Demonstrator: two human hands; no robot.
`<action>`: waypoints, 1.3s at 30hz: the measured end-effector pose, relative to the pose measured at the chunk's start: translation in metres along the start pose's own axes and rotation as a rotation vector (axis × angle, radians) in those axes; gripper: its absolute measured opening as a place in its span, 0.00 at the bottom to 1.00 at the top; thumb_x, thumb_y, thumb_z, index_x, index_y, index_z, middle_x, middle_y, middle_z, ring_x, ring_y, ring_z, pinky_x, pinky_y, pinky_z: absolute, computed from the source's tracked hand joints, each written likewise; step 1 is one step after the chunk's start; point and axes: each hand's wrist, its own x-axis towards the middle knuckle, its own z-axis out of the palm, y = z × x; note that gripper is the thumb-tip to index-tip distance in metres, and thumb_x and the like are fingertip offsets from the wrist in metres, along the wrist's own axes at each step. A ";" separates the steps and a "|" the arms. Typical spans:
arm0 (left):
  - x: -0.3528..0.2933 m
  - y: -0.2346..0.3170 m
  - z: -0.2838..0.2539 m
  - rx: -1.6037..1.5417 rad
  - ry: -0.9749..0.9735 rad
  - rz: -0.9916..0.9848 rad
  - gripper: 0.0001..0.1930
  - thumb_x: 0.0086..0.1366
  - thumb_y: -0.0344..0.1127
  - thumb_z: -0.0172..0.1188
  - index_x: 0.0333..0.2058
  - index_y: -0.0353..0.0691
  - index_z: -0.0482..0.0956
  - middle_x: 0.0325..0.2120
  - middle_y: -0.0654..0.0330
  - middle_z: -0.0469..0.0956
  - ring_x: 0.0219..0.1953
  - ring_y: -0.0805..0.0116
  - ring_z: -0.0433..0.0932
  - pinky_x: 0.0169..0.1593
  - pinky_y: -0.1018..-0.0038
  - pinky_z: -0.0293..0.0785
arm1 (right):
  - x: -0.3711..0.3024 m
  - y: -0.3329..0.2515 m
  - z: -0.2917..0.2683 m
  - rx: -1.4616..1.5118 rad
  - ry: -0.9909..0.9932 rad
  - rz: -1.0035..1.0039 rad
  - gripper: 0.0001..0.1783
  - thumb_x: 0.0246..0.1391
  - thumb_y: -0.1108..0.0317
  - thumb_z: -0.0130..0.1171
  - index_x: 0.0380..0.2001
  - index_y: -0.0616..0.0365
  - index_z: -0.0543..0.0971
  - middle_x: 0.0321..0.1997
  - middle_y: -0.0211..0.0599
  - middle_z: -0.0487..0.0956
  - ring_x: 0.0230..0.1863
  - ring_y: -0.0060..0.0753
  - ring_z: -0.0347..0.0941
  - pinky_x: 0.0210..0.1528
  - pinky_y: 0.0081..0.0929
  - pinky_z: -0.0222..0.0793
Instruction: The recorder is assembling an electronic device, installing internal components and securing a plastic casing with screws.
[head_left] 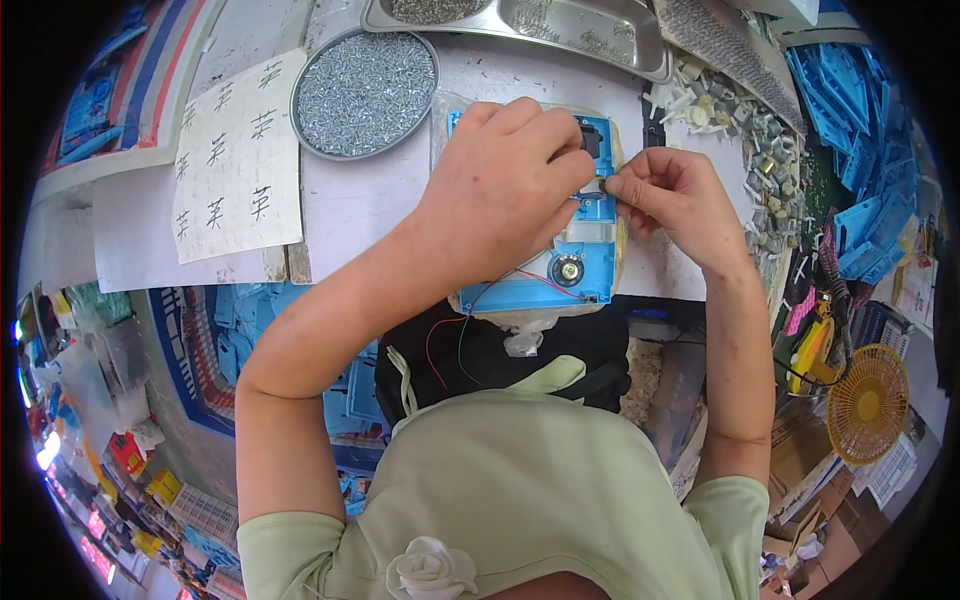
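A blue plastic casing (525, 293) lies on a pad wrapped in clear plastic at the table's front edge. Set into its near end is a small round speaker (566, 270) with thin red and dark wires, some hanging over the edge. A pale, clear strip (588, 232) crosses the casing, and a black part sits at its far end. My left hand (508, 185) is over the casing's left side, fingers curled closed; its fingertips and anything in them are hidden. At the right rim my right hand (680, 200) pinches thumb and forefinger together on something too small to name.
A round tray of small screws (366, 95) stands far left beside a handwritten paper sheet (240, 155). Behind the casing is a metal compartment tray (590, 40) with small parts. Small motors and white pieces (765, 165) are heaped at right. Blue casings (850, 130) and a yellow fan (867, 405) lie beyond.
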 end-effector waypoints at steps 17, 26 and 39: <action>0.014 -0.019 -0.006 -0.140 -0.067 0.052 0.09 0.54 0.30 0.70 0.33 0.41 0.79 0.34 0.58 0.75 0.38 0.54 0.78 0.41 0.62 0.76 | 0.001 0.013 0.015 -0.001 0.058 -0.041 0.11 0.58 0.67 0.68 0.28 0.66 0.81 0.21 0.29 0.79 0.23 0.16 0.70 0.26 0.21 0.66; 0.034 -0.010 -0.012 -0.082 -0.190 -0.116 0.12 0.53 0.27 0.70 0.34 0.42 0.77 0.36 0.55 0.75 0.33 0.51 0.79 0.36 0.61 0.77 | 0.005 0.008 -0.079 -0.029 0.284 -0.257 0.09 0.59 0.68 0.68 0.40 0.61 0.83 0.28 0.26 0.82 0.26 0.15 0.75 0.28 0.18 0.71; 0.044 -0.002 -0.010 0.015 -0.289 -0.122 0.15 0.52 0.30 0.73 0.35 0.43 0.74 0.36 0.56 0.74 0.31 0.52 0.79 0.32 0.61 0.77 | 0.117 0.008 -0.394 -1.526 0.836 -0.165 0.10 0.52 0.70 0.59 0.39 0.52 0.82 0.45 0.46 0.84 0.50 0.55 0.79 0.49 0.51 0.77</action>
